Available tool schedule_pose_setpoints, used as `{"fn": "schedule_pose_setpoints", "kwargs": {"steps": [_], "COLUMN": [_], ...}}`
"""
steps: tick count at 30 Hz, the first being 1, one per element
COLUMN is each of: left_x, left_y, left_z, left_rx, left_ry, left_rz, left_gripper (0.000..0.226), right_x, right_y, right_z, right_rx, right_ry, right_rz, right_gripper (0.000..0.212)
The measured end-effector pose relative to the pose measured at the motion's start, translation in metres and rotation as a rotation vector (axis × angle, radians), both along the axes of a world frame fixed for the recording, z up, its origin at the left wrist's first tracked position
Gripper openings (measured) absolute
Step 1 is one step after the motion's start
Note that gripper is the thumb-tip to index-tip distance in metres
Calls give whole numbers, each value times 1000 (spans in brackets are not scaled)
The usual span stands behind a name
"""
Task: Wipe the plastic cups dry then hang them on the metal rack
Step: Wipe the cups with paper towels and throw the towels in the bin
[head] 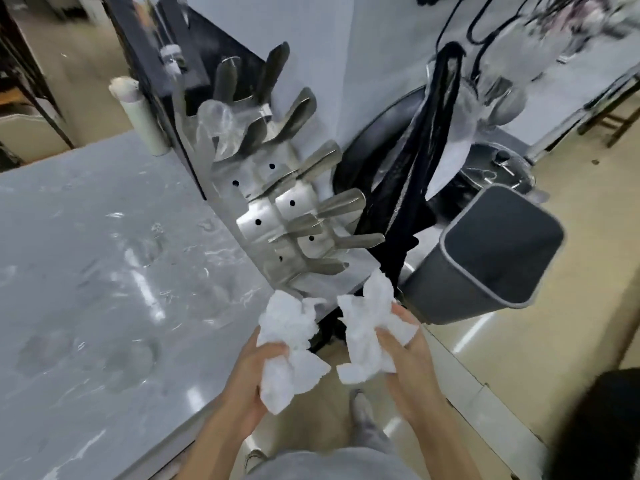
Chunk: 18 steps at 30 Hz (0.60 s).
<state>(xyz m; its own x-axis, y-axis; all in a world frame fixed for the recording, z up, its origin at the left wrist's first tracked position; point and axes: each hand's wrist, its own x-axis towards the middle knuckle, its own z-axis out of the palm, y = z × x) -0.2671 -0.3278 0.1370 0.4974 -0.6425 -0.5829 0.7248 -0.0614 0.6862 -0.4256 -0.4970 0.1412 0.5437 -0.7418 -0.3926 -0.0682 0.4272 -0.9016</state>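
A metal rack [273, 202] with several angled prongs stands upright at the right edge of the grey table. One clear plastic cup [220, 124] hangs on a prong near its top left. My left hand [254, 367] grips a crumpled white paper towel [289, 344] below the rack. My right hand [407, 355] grips a second crumpled white paper towel [367, 327] beside it. The two towels are apart. Neither hand holds a cup.
The grey marble-look table [104, 271] fills the left. A dark grey bin [491, 254] stands to the right of my hands. A black cloth [415, 168] hangs behind the rack. A white bottle [143, 116] stands at the table's back edge.
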Motion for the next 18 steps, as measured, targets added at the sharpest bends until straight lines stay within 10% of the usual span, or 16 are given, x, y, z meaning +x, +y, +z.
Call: {"fn": "schedule_pose_setpoints", "kwargs": {"steps": [11,18], "left_x": [-77,-120], "left_y": [-252,-402], "left_z": [44,12], "left_rx": [-289,118], "left_ry": [-128,-781], "left_rz": [-199,-456], "left_gripper": [37,61], "right_x": [-116,-90], "right_y": [-253,-366], "right_z": [54,28], "right_rx": [-575,-680], "right_ry": [197,685], "right_rz": [-412,69], "right_gripper": [27,44]}}
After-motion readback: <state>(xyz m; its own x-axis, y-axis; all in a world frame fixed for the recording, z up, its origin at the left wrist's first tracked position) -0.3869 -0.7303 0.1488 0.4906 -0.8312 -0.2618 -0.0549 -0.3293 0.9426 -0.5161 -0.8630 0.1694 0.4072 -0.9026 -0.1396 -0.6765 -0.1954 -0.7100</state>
